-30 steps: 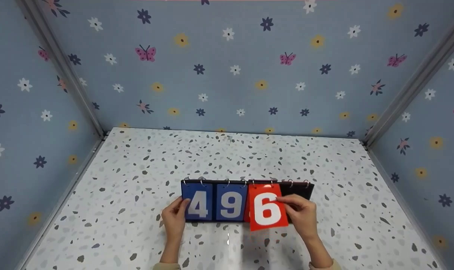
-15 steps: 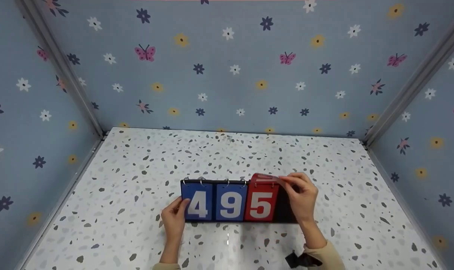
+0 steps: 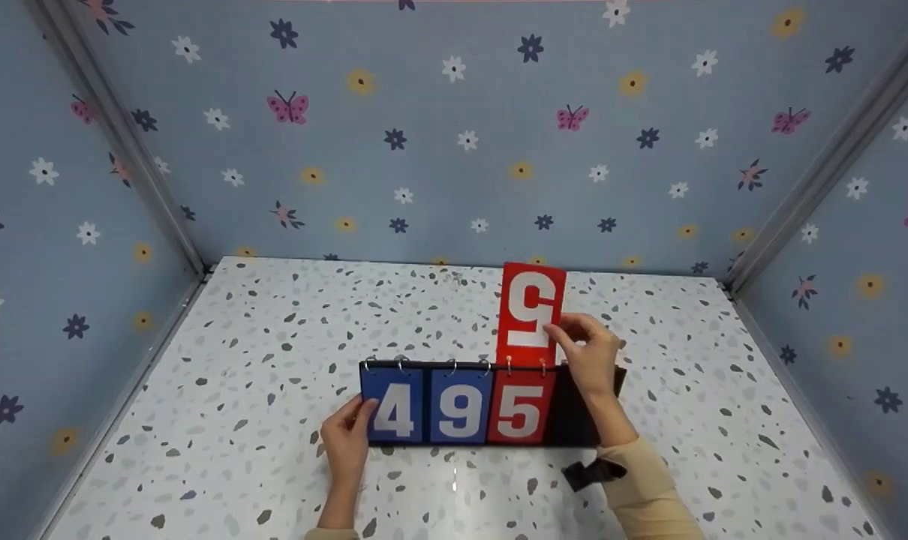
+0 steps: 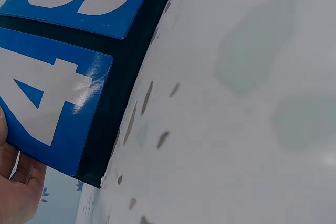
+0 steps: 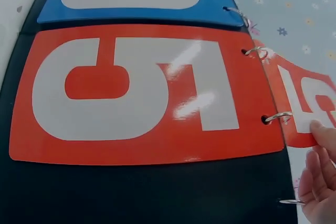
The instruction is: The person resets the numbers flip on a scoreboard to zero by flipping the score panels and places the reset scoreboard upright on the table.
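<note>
Fingers of the right hand are closed to a pinch: the thumb bears on the printed face of the raised red card at its right edge, with the index finger behind. In the right wrist view the remaining fingers are loosely curled beneath that edge. The raised red card extends above the top edge of the flip scoreboard, and from where I stand its numeral 5 reads upside down.

The left hand grips the scoreboard's left end, thumb in front at the edge of the blue 4 card, fingers behind.

The flip scoreboard sits on the table, cards facing the person. Metal rings along its top edge carry the cards. Reading from the left: blue 4 card, blue 9 card, and lower red 5 card, which hangs directly below the raised one. To the right of these, black backing shows, partly covered by the right hand and wrist.

A black strap projects beside the right beige sleeve. The speckled table extends beyond. Blue wall panels, printed with flowers and butterflies, enclose three sides, with metal posts at the corners.
</note>
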Tool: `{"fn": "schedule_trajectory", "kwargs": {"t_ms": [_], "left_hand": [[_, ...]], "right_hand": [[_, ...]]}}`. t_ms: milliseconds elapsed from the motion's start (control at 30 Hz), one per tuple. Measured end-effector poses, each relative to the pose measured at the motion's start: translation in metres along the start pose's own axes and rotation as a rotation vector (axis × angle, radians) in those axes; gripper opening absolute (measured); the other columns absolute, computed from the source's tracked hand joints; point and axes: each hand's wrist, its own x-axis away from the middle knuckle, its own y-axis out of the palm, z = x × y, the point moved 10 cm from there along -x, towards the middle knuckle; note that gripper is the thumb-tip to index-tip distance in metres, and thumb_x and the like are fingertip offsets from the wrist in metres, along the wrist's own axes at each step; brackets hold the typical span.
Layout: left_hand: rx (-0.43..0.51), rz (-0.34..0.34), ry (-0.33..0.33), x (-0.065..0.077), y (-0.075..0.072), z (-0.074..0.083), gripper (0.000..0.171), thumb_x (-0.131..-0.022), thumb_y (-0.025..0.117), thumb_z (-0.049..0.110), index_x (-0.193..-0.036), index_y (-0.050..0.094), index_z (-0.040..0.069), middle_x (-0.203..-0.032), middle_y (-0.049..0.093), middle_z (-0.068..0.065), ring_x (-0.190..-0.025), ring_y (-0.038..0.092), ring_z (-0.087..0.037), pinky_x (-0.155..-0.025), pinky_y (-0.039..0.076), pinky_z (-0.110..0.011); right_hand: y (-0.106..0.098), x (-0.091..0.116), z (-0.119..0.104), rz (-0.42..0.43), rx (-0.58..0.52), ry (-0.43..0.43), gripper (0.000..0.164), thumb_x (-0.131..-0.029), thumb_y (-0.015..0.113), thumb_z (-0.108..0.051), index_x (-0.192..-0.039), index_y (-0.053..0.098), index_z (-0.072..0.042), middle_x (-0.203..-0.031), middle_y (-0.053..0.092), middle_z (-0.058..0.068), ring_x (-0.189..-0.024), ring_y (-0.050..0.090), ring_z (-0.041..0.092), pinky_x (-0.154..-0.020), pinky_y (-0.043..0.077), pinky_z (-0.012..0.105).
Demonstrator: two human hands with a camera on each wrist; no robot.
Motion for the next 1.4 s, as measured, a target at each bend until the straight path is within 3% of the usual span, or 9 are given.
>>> {"fn": "schedule_trajectory", "kwargs": {"t_ms": [300, 467, 633, 800, 1000, 1133, 1267, 1400], "left_hand": [[-0.001, 0.005, -0.01, 0.0, 0.0, -0.001, 0.014, -0.076, 0.064, -0.008, -0.088, 0.063, -0.015, -0.076, 0.062, -0.025, -0.049, 0.045, -0.012, -0.043, 0.033, -0.014], [0.008, 0.004, -0.015, 0.001, -0.001, -0.001, 0.014, -0.076, 0.064, -0.008, -0.088, 0.063, -0.015, -0.077, 0.063, -0.025, -0.051, 0.048, -0.015, -0.044, 0.035, -0.014], [0.003, 0.008, -0.02, 0.001, -0.001, -0.002, 0.014, -0.076, 0.064, -0.008, -0.088, 0.063, -0.015, -0.078, 0.063, -0.026, -0.051, 0.047, -0.011, -0.045, 0.035, -0.014], [0.0, 0.01, -0.041, 0.002, -0.001, -0.005, 0.016, -0.076, 0.064, -0.007, -0.09, 0.063, -0.015, -0.081, 0.063, -0.026, -0.052, 0.049, -0.012, -0.046, 0.036, -0.014], [-0.01, 0.009, -0.046, 0.002, -0.001, -0.005, 0.016, -0.077, 0.064, -0.006, -0.091, 0.063, -0.014, -0.082, 0.063, -0.026, -0.057, 0.053, -0.011, -0.05, 0.039, -0.014], [-0.027, 0.006, -0.046, 0.001, -0.001, -0.004, 0.016, -0.077, 0.064, -0.005, -0.091, 0.064, -0.013, -0.082, 0.063, -0.025, -0.057, 0.053, -0.012, -0.05, 0.039, -0.014], [-0.033, 0.005, -0.056, 0.001, 0.0, -0.004, 0.017, -0.078, 0.064, -0.004, -0.092, 0.064, -0.013, -0.083, 0.063, -0.025, -0.057, 0.053, -0.015, -0.05, 0.039, -0.015], [-0.024, 0.011, -0.05, 0.0, 0.0, -0.004, 0.016, -0.077, 0.064, -0.005, -0.091, 0.064, -0.013, -0.083, 0.063, -0.025, -0.057, 0.053, -0.014, -0.05, 0.039, -0.015]], "right_hand": [[0.018, -0.002, 0.024, -0.107, 0.075, 0.173, 0.028, -0.071, 0.074, -0.007, -0.096, 0.063, 0.0, -0.068, 0.061, 0.006, -0.06, 0.056, 0.016, -0.057, 0.045, 0.023], [0.023, 0.001, 0.031, -0.164, 0.167, 0.224, 0.021, -0.075, 0.071, -0.008, -0.093, 0.063, 0.0, -0.069, 0.061, 0.006, -0.062, 0.056, 0.016, -0.058, 0.045, 0.028], [0.025, 0.001, 0.029, -0.22, 0.252, 0.208, 0.012, -0.078, 0.068, -0.01, -0.086, 0.065, -0.001, -0.071, 0.062, 0.007, -0.063, 0.056, 0.016, -0.059, 0.045, 0.031], [0.022, 0.002, 0.022, -0.248, 0.255, 0.159, 0.011, -0.078, 0.068, -0.009, -0.083, 0.066, 0.0, -0.073, 0.065, 0.008, -0.064, 0.059, 0.017, -0.06, 0.047, 0.032], [0.005, 0.009, 0.004, -0.164, 0.179, 0.078, 0.005, -0.076, 0.068, -0.003, -0.08, 0.067, 0.0, -0.074, 0.066, 0.007, -0.062, 0.059, 0.017, -0.059, 0.048, 0.035], [-0.009, 0.02, -0.007, -0.062, 0.139, 0.046, 0.003, -0.078, 0.067, -0.005, -0.079, 0.067, -0.002, -0.073, 0.065, 0.003, -0.061, 0.059, 0.013, -0.057, 0.047, 0.024], [-0.022, 0.032, -0.036, 0.039, 0.121, -0.003, 0.004, -0.076, 0.066, 0.003, -0.08, 0.065, 0.002, -0.073, 0.064, 0.009, -0.062, 0.059, 0.017, -0.057, 0.046, 0.024], [-0.028, 0.047, -0.035, 0.094, 0.063, -0.006, 0.009, -0.075, 0.066, 0.006, -0.083, 0.065, 0.003, -0.076, 0.064, 0.012, -0.065, 0.059, 0.018, -0.06, 0.046, 0.024]]}}
